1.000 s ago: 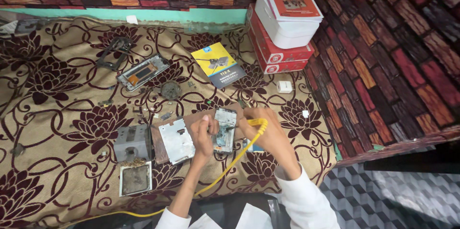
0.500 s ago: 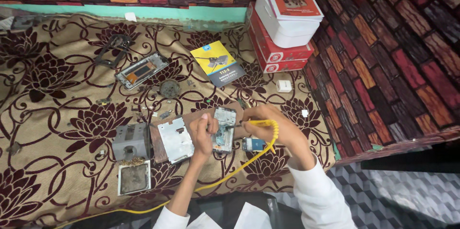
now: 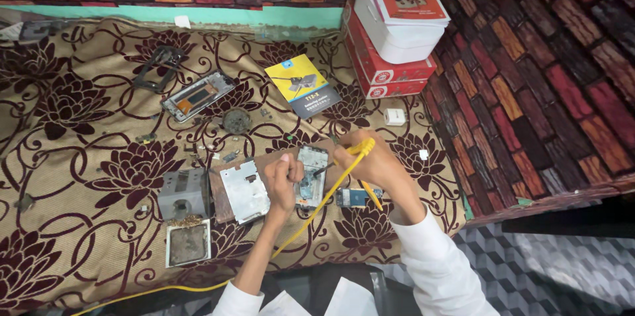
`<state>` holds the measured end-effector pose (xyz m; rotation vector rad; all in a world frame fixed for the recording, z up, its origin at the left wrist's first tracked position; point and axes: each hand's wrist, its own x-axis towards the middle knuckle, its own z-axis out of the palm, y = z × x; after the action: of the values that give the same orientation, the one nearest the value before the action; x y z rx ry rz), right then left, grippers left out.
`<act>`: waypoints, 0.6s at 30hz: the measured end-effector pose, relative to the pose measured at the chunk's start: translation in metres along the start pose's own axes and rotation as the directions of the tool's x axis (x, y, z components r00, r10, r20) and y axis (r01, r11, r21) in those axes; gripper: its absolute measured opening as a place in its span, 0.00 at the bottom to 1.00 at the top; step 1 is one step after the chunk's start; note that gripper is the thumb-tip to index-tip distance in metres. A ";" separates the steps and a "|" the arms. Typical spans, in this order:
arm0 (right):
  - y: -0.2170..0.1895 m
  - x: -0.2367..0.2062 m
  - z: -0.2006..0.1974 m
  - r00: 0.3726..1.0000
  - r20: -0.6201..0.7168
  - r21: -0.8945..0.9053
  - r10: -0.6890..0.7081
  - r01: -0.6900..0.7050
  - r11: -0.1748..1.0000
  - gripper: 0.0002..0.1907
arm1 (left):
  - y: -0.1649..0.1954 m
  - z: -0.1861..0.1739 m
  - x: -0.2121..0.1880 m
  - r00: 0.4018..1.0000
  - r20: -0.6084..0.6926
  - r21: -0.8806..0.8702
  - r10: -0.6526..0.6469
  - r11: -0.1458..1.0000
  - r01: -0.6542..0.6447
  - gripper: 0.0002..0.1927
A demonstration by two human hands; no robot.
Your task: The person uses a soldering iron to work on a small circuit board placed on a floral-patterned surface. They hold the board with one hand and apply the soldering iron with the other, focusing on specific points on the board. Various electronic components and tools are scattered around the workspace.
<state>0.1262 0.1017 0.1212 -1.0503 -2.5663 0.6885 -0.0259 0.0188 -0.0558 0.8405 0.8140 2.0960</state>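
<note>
An opened phone body with its circuit board exposed [image 3: 312, 169] lies on a brown board on the patterned cloth. My left hand [image 3: 283, 182] rests on the phone's left edge, fingers closed and pressing it down. My right hand [image 3: 372, 162] grips a yellow-handled soldering iron [image 3: 350, 154] whose dark tip points at the phone's board; its yellow cable [image 3: 305, 222] trails down toward me. A silver phone frame plate [image 3: 243, 190] lies just left of my left hand. A small blue part [image 3: 357, 195] sits under my right wrist.
A grey metal box [image 3: 182, 191] and a square tin tray [image 3: 188, 244] lie at lower left. Farther back are a phone frame [image 3: 197, 96], a black frame [image 3: 157, 67], a round part [image 3: 236, 121], a yellow booklet [image 3: 301, 84], red boxes [image 3: 378, 64] with a white box on top, and brick-patterned walls.
My right hand has raised and angled the soldering iron, bringing its tip onto the phone's board. My left hand stays on the phone.
</note>
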 end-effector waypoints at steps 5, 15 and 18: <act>0.000 -0.003 -0.005 0.984 0.119 0.014 -0.134 0.134 0.991 0.16 | -0.003 -0.001 0.001 1.000 0.010 -0.015 -0.002 1.000 0.002 0.21; 0.009 -0.015 -0.005 0.991 0.125 0.001 -0.042 0.042 0.999 0.17 | -0.004 -0.003 0.001 1.000 0.005 -0.031 -0.011 0.999 0.011 0.21; 0.007 -0.016 -0.005 0.995 0.034 0.104 0.099 -0.102 0.989 0.15 | -0.003 -0.002 0.004 1.000 -0.002 0.018 -0.003 1.000 0.003 0.22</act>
<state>0.1434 0.0963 0.1203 -1.1490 -2.4840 0.8602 -0.0279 0.0232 -0.0581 0.8459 0.8356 2.0901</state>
